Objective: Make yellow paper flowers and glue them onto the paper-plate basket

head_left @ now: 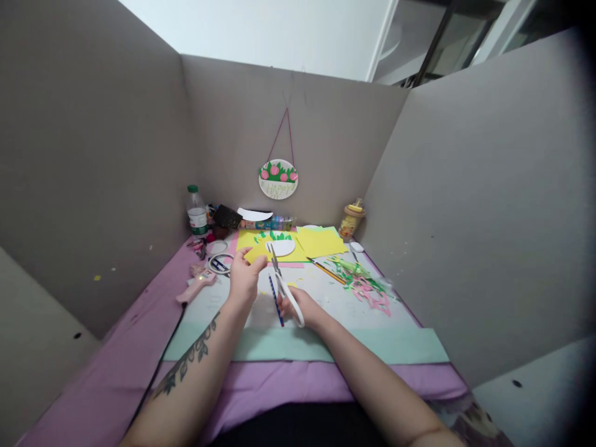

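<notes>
My left hand (243,277) pinches a piece of yellow paper (256,252) and holds it up over the table. My right hand (303,307) grips white-handled scissors (280,282), fingers through the handles, and the blades point away from me toward the yellow piece. A blue pencil (275,301) lies on the table between my hands. Just beyond the blades a white oval cut-out (282,248) rests on yellow sheets (321,241).
Grey cardboard walls (465,205) enclose the table on three sides, with a decorated oval sign (278,179) hanging at the back. A water bottle (197,213), tape rolls (218,263), a pink glue gun (198,285), a yellow pencil (326,270), green and pink paper scraps (365,287) and a small yellow bottle (351,220) surround the work area.
</notes>
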Tool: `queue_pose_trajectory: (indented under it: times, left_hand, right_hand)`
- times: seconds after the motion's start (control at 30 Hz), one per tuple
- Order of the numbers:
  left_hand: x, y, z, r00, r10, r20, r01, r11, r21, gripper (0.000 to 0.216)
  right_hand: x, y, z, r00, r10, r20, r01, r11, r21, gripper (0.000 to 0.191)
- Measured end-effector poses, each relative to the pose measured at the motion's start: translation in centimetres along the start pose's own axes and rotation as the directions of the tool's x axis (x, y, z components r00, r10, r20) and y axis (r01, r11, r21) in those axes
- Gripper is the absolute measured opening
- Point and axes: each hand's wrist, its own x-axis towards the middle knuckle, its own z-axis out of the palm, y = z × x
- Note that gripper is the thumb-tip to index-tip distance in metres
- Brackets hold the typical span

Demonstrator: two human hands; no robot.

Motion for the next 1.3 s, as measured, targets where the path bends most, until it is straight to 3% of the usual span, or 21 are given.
queue_pose_trajectory:
  times: [0.8, 1.3]
  left_hand:
    - [-1.2, -0.4, 0.7, 0.994, 0.056, -0.091, -0.052, 0.998, 0.047, 0.048]
    - [-1.1, -0.4, 0.7, 0.996, 0.06, -0.069, -0.058, 0.998, 0.03, 0.044]
  right_hand:
    - [-0.1, -1.8, 1.0, 1.0, -0.009, 0.01, 0.009, 1.0, 0.013, 0.057]
    - [0.0, -1.5, 1.2, 1.0, 0.029, 0.001, -0.029, 0.999, 0.033, 0.052]
